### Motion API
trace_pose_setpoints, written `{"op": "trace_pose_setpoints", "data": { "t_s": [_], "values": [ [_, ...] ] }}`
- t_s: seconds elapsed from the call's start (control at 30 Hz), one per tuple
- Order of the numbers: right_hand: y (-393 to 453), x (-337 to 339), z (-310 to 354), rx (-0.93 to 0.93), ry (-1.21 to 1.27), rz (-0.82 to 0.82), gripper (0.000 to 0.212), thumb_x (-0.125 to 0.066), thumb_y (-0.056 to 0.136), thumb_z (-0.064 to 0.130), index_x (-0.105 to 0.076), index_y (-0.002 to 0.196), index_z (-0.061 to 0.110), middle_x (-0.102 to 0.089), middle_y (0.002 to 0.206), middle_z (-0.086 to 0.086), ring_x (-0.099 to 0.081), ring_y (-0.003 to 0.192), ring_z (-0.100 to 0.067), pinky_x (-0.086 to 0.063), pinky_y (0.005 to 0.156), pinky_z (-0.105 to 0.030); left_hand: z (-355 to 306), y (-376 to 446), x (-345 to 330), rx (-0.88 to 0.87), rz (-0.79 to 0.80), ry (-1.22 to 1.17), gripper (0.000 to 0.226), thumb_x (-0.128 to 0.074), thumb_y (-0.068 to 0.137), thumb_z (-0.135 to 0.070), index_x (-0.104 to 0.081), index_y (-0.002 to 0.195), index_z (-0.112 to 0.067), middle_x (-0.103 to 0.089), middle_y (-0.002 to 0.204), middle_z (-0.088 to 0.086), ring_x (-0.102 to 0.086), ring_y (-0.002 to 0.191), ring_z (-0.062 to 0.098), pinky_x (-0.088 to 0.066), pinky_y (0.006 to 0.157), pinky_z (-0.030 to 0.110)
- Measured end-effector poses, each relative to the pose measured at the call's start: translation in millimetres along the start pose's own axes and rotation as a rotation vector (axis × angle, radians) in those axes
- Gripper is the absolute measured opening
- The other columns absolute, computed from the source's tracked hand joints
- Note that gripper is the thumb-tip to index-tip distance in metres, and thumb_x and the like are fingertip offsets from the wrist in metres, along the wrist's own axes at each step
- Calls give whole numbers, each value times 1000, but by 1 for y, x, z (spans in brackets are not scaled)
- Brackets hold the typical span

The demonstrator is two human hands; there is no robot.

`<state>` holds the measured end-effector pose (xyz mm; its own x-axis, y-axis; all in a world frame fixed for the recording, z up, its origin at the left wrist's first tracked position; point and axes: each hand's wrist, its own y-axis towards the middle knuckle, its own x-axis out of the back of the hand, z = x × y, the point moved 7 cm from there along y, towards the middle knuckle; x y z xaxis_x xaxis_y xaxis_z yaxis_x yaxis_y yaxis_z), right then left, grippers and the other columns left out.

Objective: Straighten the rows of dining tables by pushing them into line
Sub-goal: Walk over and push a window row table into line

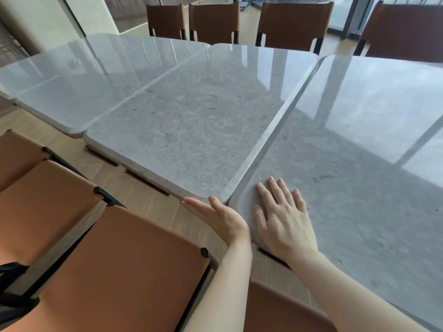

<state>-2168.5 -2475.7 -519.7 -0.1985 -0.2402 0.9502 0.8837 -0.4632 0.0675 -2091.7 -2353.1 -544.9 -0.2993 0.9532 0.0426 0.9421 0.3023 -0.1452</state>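
Observation:
Three grey stone-topped dining tables stand side by side in a row. The middle table (191, 116) touches the left table (96, 75) along one long edge and the right table (359, 140) along the other. My left hand (215, 218) lies with straight fingers against the near edge of the middle table, at its near right corner. On the near left corner of the right table, my right hand (282, 216) rests flat, fingers spread. The near edges of the tables are stepped, each standing further back than the one to its right.
Brown leather chairs with black frames stand close on my side, one (124, 271) right under my left arm and others (36, 207) to its left. Several more chairs (294, 25) line the far side. Wood floor (134, 188) shows between chairs and tables.

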Motion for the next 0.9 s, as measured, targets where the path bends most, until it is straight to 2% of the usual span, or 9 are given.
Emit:
{"op": "trace_pose_setpoints", "data": {
  "t_s": [0.13,0.23,0.4,0.5,0.6,0.67,0.73,0.8,0.9],
  "values": [
    [0,0,-1,-7,1,-6,69,-17,93,46,-41,154,22,-32,164,-5,-21,155,-22,-8,124,-43,-3,2,1,-33,-13,86,66,-34,109,-16,7,159,-6,14,169,7,10,155,12,12,112,7],
    [-1,0,-1,-15,20,1,70,-18,92,46,-41,153,22,-32,164,-5,-21,155,-21,-11,125,-45,-4,2,0,-47,-14,134,73,-41,107,-19,8,159,-3,14,169,11,9,156,16,14,106,0],
    [-1,4,1,-2,58,37,78,-6,87,49,-28,159,26,-17,169,0,-6,158,-16,2,126,-40,-1,3,-2,-56,12,218,94,-56,101,-35,12,158,-2,16,168,12,10,156,19,17,101,-4],
    [-2,6,2,2,99,36,80,-8,85,50,-27,159,27,-15,170,0,-2,158,-15,5,127,-39,1,5,-4,-51,23,293,108,-63,95,-45,14,158,-3,16,168,12,8,156,21,11,112,9],
    [-2,10,1,15,153,36,70,-27,89,45,-35,156,25,-19,169,1,-4,157,-14,5,127,-36,1,7,-5,-57,16,363,114,-69,91,-45,12,157,1,14,167,18,5,156,28,3,120,23],
    [-3,16,-2,5,238,5,59,-45,89,40,-49,146,23,-30,164,3,-11,156,-12,1,127,-33,-1,7,-5,-71,22,377,115,-71,90,-41,11,156,5,12,166,22,5,156,32,3,121,25],
    [-4,20,-6,-24,350,-34,46,-53,86,37,-62,129,21,-45,155,5,-23,153,-10,-5,127,-29,-2,7,-6,-63,35,374,114,-72,90,-38,10,155,8,12,166,25,6,156,33,5,121,26],
    [-7,24,-11,-88,480,-54,43,-53,81,36,-67,117,18,-54,147,6,-34,146,-8,-16,124,-24,-3,6,-6,-45,41,367,114,-71,91,-39,10,155,9,12,165,26,7,155,34,6,121,26],
    [-15,32,-24,-149,613,-56,45,-52,79,33,-67,117,16,-52,148,5,-47,136,-12,-33,107,-18,-5,3,-6,-32,41,341,112,-70,92,-38,11,155,8,12,166,24,8,155,32,8,113,19]
  ]
}}
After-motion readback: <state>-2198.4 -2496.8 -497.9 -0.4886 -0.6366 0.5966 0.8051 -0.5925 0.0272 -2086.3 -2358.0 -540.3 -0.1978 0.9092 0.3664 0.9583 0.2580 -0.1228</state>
